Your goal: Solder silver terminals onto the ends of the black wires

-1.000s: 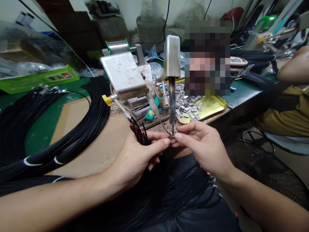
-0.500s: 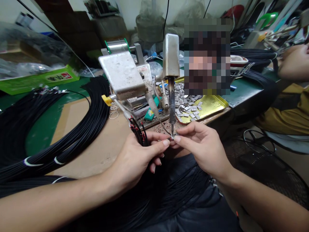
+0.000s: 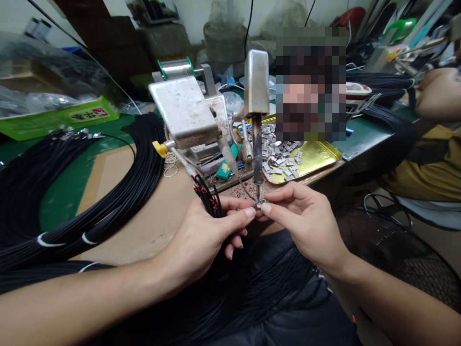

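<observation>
A head-worn camera looks forward and down over the workbench (image 3: 68,187).

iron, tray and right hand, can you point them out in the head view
Iron (image 3: 257,149): head view, on its dark shaft
Tray (image 3: 320,156): head view, on its gold floor
Right hand (image 3: 309,218): head view, on the back of the hand
</observation>
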`<state>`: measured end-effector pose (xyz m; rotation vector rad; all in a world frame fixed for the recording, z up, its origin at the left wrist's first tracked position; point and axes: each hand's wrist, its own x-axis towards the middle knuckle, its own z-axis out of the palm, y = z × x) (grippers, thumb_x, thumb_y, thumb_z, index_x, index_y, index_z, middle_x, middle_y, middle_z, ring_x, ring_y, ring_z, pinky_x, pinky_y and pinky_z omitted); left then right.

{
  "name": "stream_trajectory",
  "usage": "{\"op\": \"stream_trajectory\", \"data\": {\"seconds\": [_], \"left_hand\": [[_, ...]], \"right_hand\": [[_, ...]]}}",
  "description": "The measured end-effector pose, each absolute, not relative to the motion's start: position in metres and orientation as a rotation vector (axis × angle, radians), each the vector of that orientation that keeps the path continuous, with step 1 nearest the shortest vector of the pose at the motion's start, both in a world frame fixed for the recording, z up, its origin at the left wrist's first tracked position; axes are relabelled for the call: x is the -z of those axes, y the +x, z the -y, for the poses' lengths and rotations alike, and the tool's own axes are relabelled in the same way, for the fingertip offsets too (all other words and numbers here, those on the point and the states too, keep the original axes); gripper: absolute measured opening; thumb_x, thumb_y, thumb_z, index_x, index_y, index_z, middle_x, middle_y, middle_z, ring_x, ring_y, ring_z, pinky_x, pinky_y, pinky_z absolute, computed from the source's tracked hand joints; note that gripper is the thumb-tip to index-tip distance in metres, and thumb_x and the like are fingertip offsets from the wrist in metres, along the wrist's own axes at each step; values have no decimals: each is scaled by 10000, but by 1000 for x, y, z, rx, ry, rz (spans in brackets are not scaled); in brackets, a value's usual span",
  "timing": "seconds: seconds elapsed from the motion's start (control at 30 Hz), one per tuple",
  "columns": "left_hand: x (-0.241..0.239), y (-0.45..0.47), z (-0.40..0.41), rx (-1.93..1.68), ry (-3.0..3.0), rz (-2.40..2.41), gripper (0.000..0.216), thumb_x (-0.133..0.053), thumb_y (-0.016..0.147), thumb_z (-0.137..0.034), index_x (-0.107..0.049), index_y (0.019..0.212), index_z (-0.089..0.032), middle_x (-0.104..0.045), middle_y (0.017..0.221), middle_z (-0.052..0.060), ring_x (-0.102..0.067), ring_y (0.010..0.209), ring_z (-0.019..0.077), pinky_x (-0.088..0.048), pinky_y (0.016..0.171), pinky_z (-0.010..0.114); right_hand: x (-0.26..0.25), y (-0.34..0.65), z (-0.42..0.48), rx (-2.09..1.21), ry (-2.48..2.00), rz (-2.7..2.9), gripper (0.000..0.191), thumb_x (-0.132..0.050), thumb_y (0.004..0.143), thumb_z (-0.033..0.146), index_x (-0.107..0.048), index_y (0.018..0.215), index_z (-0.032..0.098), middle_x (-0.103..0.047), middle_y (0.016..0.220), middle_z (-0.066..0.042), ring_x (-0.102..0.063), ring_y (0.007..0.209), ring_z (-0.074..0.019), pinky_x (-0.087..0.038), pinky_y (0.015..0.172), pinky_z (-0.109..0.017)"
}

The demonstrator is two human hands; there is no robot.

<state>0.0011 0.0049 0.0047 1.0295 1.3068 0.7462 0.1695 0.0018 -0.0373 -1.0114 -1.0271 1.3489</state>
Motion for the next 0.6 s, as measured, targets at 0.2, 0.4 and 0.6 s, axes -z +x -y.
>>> {"op": "stream_trajectory", "data": {"seconds": [0.2, 0.4, 0.6], "left_hand": [[-5, 1, -4, -753, 1021, -1293, 277, -802, 717, -307, -713, 892, -111, -621, 590, -4, -527, 435, 75, -410, 329, 131], [-4, 1, -4, -755, 1011, -1312, 273, -805, 708, -298, -715, 885, -111, -599, 561, -11, -524, 428, 81, -412, 321, 134], [-3, 0, -3, -755, 1006, -1327, 269, -803, 709, -297, -712, 886, -117, -605, 569, -10, -525, 423, 83, -426, 323, 140]], "right_hand": [[36, 170, 2, -1320, -1012, 1043, 188, -846, 689, 236, -694, 794, 202, -743, 746, -22, -733, 685, -198, -621, 645, -314], [36, 168, 1, -1255, -1058, 1070, 194, -849, 681, 273, -692, 774, 205, -725, 725, -26, -715, 678, -204, -601, 584, -308], [36, 170, 0, -1289, -1057, 1093, 196, -845, 683, 247, -686, 788, 203, -727, 735, -25, -714, 689, -199, -583, 612, -299]]}}
